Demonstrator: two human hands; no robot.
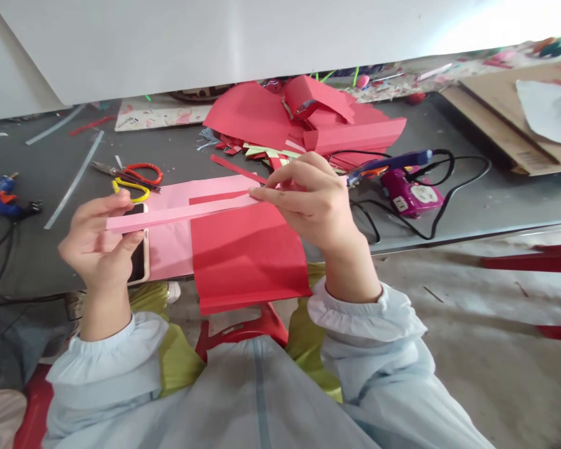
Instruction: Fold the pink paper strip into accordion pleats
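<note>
Two bare hands hold one pink strip (182,212) stretched between them, above the near part of one grey tabletop (175,149). The left hand (98,240) has its thumb and bent fingers closed about the strip's left end; the right hand (315,199) has its thumb and fingertips pinched together on the right end. Below the strip lie two sheets: one pink sheet (168,249) and, partly over it, one red sheet (250,255) that hangs past the near edge. One phone (140,260) lies by the left hand, and one pair of scissors (127,172), with one red and one yellow handle, lies just beyond. Two pale sticks (75,179) lie farther left. Two blue glue guns are out, one (2,196) at far left, one (388,162) beyond the right hand, next to one purple adapter (404,194). Several red papers (257,115), too overlapped to count, are piled behind.
</note>
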